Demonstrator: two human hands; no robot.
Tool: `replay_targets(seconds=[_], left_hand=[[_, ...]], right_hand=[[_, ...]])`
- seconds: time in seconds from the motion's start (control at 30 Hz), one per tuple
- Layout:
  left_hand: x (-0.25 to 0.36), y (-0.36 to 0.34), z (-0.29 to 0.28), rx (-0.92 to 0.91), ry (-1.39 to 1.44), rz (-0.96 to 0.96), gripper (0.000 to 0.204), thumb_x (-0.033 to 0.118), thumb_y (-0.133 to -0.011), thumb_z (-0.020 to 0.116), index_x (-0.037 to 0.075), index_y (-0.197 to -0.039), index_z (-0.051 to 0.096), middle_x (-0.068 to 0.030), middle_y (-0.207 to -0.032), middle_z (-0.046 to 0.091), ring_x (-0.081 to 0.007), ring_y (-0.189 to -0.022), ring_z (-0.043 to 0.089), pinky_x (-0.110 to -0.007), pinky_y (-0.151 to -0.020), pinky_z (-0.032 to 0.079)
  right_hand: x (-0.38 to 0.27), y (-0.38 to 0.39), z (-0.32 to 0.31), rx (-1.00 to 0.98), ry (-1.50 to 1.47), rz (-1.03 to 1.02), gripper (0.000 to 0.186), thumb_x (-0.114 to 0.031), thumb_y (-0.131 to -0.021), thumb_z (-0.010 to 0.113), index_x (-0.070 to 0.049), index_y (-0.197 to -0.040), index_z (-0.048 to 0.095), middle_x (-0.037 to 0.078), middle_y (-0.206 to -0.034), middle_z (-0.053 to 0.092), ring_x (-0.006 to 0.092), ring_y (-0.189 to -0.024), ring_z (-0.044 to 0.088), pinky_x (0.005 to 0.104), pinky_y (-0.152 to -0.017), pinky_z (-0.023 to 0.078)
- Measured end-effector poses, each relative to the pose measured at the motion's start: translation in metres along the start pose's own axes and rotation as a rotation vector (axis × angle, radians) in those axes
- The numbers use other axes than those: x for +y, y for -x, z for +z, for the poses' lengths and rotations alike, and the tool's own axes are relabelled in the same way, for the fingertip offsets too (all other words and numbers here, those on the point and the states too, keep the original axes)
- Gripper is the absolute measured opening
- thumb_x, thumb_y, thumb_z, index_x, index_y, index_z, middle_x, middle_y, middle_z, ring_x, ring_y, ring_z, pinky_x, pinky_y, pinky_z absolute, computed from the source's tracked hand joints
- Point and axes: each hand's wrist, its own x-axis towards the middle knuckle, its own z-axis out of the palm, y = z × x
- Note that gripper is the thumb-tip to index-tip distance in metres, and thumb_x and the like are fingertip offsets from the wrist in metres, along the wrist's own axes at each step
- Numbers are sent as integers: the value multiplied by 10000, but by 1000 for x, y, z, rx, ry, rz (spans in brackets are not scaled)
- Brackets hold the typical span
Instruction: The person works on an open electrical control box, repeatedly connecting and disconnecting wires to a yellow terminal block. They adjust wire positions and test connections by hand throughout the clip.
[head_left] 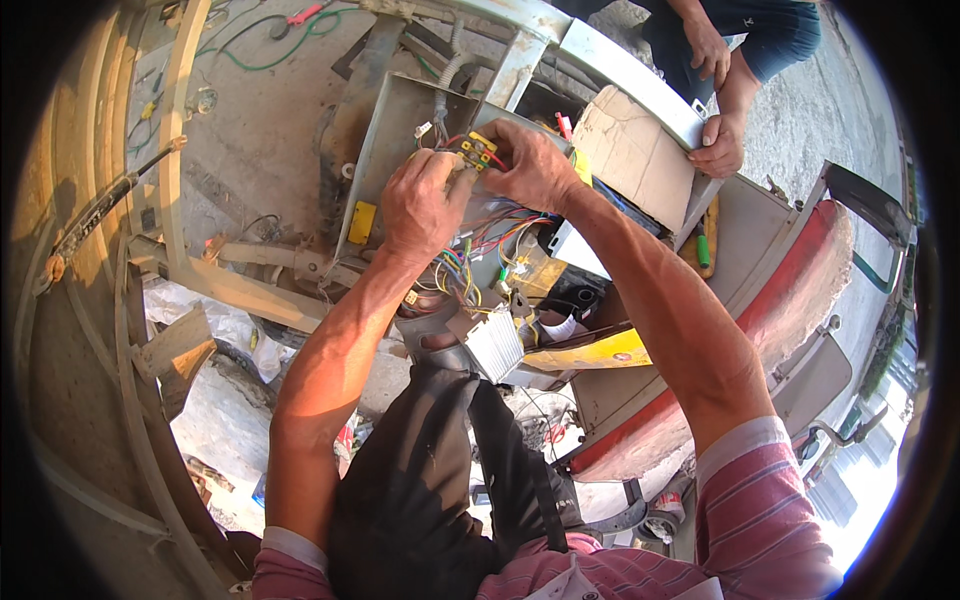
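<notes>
A small yellow terminal block (477, 150) with metal contacts sits between my two hands, above an open grey metal box. My left hand (428, 203) pinches its left side, thumb and fingers pressed together. From the right, my right hand (532, 167) closes its fingers around the other side, where a short red wire (495, 160) shows. Parts of the block are covered by my fingertips. Below the hands hangs a bundle of coloured wires (478, 250). A white plug (423, 131) on thin wires lies beyond my left hand.
A finned metal module (493, 345) rests near my knees. Cardboard (635, 155) lies at the right, beside a green-handled screwdriver (703, 250). Another person's hand (718, 148) touches the pale frame rail (630, 75). Wooden bars (172, 150) stand at the left.
</notes>
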Motion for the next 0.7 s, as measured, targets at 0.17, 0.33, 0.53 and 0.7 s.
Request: replay_targets(seconds=[0.17, 0.33, 0.53, 0.7], left_hand=[[1, -1, 2, -15, -60, 3, 146, 113, -890, 803, 78, -994, 708, -97, -925, 706, -344, -869, 717, -466, -773, 566], [1, -1, 2, 14, -2, -35, 144, 102, -881, 800, 74, -982, 701, -103, -927, 705, -347, -876, 717, -469, -768, 561], [0, -2, 5, -18, -103, 48, 125, 120, -896, 798, 78, -971, 706, -99, -924, 713, -351, -879, 718, -468, -781, 569], [1, 0, 3, -11, -26, -58, 120, 124, -899, 795, 83, -964, 703, -100, -932, 720, -352, -885, 719, -478, -784, 563]], right_hand=[[-1, 0, 0, -16, 18, 22, 469, -149, -823, 780, -1, -1262, 705, 103, -1051, 755, 184, -938, 695, 338, -862, 568], [-2, 1, 1, 4, -1, -13, 451, -97, -833, 768, 17, -1263, 696, 64, -1014, 739, 104, -877, 657, 294, -819, 559], [-4, 1, -1, -17, 3, 14, 458, -96, -832, 773, 18, -1268, 693, 64, -1016, 741, 100, -885, 657, 292, -824, 560], [-4, 1, -2, -12, 2, -2, 457, -96, -833, 770, 16, -1269, 692, 76, -1033, 752, 108, -906, 673, 295, -846, 564]])
